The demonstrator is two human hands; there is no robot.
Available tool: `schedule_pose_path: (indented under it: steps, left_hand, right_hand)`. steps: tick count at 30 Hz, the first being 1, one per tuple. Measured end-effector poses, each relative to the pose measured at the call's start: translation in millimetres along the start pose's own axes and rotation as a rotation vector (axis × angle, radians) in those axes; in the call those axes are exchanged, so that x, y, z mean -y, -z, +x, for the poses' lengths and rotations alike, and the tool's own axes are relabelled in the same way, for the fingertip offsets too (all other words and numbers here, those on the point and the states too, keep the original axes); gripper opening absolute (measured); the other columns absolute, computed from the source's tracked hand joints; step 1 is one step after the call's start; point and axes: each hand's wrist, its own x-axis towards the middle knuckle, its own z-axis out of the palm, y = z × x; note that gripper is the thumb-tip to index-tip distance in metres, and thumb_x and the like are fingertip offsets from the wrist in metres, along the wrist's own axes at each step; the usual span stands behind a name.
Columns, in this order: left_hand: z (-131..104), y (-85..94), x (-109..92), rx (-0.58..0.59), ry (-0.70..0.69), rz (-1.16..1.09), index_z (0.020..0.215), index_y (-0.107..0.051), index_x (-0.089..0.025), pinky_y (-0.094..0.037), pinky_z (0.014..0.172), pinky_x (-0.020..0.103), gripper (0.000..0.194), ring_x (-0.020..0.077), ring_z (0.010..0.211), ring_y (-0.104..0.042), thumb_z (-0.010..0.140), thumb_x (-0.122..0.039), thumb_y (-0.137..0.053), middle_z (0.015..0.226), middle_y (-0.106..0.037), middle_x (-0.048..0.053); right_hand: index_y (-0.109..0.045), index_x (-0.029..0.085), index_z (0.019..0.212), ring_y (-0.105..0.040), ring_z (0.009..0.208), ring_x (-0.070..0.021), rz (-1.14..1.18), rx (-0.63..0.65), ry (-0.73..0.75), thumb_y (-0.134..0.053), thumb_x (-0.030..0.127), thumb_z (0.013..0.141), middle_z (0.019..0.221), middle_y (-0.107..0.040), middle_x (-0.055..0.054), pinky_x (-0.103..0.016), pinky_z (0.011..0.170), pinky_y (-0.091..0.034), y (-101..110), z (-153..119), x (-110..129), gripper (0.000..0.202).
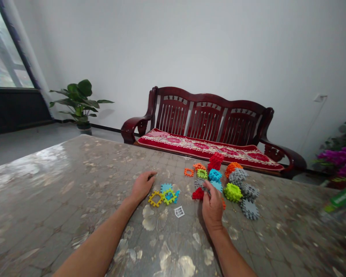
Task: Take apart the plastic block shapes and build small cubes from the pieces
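My left hand rests on the table, fingers slightly apart and holding nothing. Just right of it lie a yellow toothed frame tile, a lime frame tile and a light blue interlocking tile. A small white window-shaped piece lies nearer to me. At the pile, my right hand has its fingers closed around what looks like a grey interlocking tile, mostly hidden. Beside these fingers are red tiles and a light blue tile.
Stacks of red, blue, lime and grey tiles spread around and beyond my right hand. A wooden bench stands behind the patterned table. At the right are purple flowers and a blurred green package.
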Motion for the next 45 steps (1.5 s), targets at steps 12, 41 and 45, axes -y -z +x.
schedule_pose_path:
  steps: [12, 41, 45]
  left_hand:
    - [-2.5, 0.6, -0.5, 0.029, -0.068, 0.065, 0.101, -0.074, -0.021, -0.047, 0.098, 0.038, 0.031, 0.0240, 0.105, -0.065, 0.081, -0.023, -0.051, 0.109, -0.075, 0.006]
    - [-0.6, -2.7, 5.7, 0.076, -0.105, 0.104, 0.101, -0.073, -0.020, -0.045, 0.098, 0.036, 0.030, 0.0225, 0.105, -0.063, 0.083, -0.024, -0.049, 0.109, -0.073, 0.006]
    - [-0.3, -2.2, 5.5, 0.085, -0.107, 0.113, 0.101, -0.073, -0.019, -0.045, 0.098, 0.035, 0.030, 0.0223, 0.105, -0.063, 0.083, -0.022, -0.049, 0.109, -0.073, 0.006]
  right_hand:
    - [-0.063, 0.020, 0.122, -0.059, 0.105, -0.0236, 0.016, 0.074, 0.022, -0.041, 0.021, 0.090, 0.113, -0.069, -0.010, -0.043, 0.096, -0.045, -4.4, 0.3, 4.8, 0.039]
    - [-0.063, 0.021, 0.118, -0.055, 0.110, -0.0248, -0.338, 0.279, 0.049, -0.057, 0.016, 0.078, 0.120, -0.066, -0.007, -0.037, 0.095, -0.039, 3.6, -5.5, 23.6, 0.040]
    - [-0.066, 0.024, 0.115, -0.055, 0.110, -0.0247, -0.373, 0.312, 0.057, -0.059, 0.014, 0.077, 0.120, -0.066, -0.006, -0.037, 0.095, -0.038, 3.9, -4.9, 23.9, 0.040]
